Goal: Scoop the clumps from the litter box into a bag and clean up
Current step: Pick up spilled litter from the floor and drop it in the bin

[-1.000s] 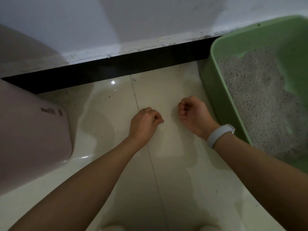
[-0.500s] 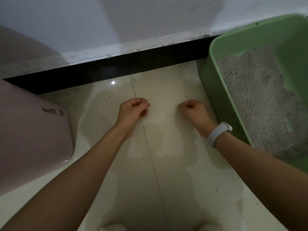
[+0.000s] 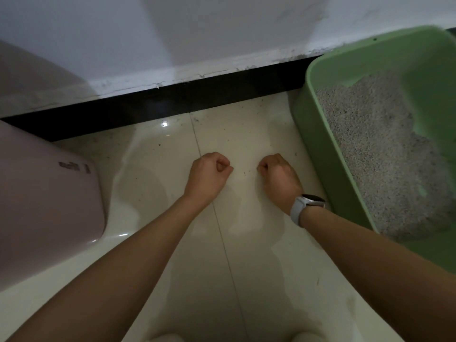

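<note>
The left hand (image 3: pixel 208 175) and the right hand (image 3: pixel 278 180) are curling into fists, holding nothing, over the shiny floor (image 3: pixel 153 169). The green litter box (image 3: pixel 318 134) is sitting at the right by the white wall (image 3: pixel 197 33), and tiny bits (image 3: pixel 245 173) are lying between the hands.

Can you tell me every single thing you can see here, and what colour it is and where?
Green plastic litter box: one, green, right side on the floor.
Grey grainy litter: one heap, grey, inside the box.
Pink plastic container: one, pale pink, left.
Glossy cream floor tiles: cream, underneath everything.
Black skirting strip: one, black, along the white wall.
White wristband watch: one, right wrist.
Left hand: curled fist, centre.
Right hand: curled fist, beside the box.
</note>
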A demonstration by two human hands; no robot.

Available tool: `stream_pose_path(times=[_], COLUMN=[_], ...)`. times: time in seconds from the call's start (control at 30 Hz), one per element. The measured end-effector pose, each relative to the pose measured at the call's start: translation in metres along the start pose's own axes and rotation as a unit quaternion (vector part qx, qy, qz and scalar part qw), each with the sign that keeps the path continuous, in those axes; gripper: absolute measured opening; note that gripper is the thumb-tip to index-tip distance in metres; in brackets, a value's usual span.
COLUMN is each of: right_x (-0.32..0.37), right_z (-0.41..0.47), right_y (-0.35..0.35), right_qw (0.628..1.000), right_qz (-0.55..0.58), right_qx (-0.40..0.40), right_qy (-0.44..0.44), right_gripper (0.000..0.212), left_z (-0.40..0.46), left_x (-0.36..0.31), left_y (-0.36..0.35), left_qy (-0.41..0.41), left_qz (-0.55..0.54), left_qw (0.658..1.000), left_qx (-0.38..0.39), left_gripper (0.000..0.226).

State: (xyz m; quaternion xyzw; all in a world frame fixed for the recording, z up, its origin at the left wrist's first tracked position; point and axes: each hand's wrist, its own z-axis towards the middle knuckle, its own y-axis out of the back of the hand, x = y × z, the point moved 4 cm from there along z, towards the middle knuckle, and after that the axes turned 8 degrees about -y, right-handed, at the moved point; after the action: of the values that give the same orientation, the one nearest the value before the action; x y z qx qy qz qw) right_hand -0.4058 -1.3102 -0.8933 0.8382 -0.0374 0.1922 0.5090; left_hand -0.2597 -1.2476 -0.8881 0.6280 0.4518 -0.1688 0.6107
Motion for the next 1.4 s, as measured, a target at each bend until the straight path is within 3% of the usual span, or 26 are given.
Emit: stream_pose_path(times=[0.1,0.2,0.3,0.43,0.5,0.57,0.63,0.77,0.83,0.93,1.03,1.13,1.27,1.4], right_x=[0.001,-0.002,-0.009,-0.009,-0.008,-0.008,-0.008,-0.009,-0.011,-0.015,-0.013,-0.01,-0.007,-0.004], right_z=[0.0,0.004,0.006,0.005,0.004,0.003,0.0,-0.004,-0.004,-0.002,-0.005,-0.007,-0.006,-0.009], right_y=[-0.001,0.008,0.013,0.019,0.021,0.021,0.018,0.012,0.011,0.013,0.011,0.008,0.002,-0.003], right_qw=[1.0,0.986,0.929,0.819,0.775,0.768,0.775,0.746,0.786,0.925,0.977,0.984,0.992,0.998], right_qz=[-0.024,0.156,0.336,0.533,0.589,0.596,0.581,0.597,0.549,0.326,0.166,0.143,0.098,0.036], right_qx=[0.006,0.005,0.035,0.051,0.062,0.082,0.111,0.159,0.144,0.068,0.037,0.017,0.011,0.003], right_qy=[0.011,-0.055,-0.149,-0.206,-0.221,-0.222,-0.224,-0.249,-0.247,-0.183,-0.125,-0.104,-0.084,-0.051], right_gripper=[0.022,0.015,0.017,0.024,0.021,0.024,0.031,0.032,0.03,0.023,0.013,0.016,0.015,0.018], left_z=[0.003,0.004,0.004,0.006,0.006,0.003,-0.002,-0.014,-0.016,-0.017,-0.021,-0.025,-0.033,-0.045], left_x=[0.004,0.003,-0.001,-0.004,-0.003,-0.001,0.004,0.016,0.018,0.02,0.023,0.031,0.042,0.04], left_y=[-0.004,-0.003,-0.004,-0.002,0.001,0.005,0.01,0.023,0.031,0.039,0.039,0.037,0.037,0.035], left_qy=[-0.011,-0.017,-0.024,-0.018,0.007,0.05,0.084,0.147,0.167,0.206,0.245,0.256,0.183,0.076], left_qz=[0.043,0.061,0.094,0.118,0.056,-0.063,-0.17,-0.35,-0.417,-0.473,-0.495,-0.396,-0.181,-0.037], left_qw=[0.999,0.998,0.995,0.991,0.998,0.997,0.982,0.925,0.893,0.855,0.832,0.88,0.964,0.995], left_qx=[0.014,0.014,0.03,0.053,0.029,-0.003,-0.014,-0.019,-0.04,-0.059,-0.056,-0.062,-0.064,-0.043], left_gripper=[0.02,0.019,0.017,0.019,0.018,0.012,0.008,0.016,0.017,0.024,0.025,0.025,0.014,0.006])
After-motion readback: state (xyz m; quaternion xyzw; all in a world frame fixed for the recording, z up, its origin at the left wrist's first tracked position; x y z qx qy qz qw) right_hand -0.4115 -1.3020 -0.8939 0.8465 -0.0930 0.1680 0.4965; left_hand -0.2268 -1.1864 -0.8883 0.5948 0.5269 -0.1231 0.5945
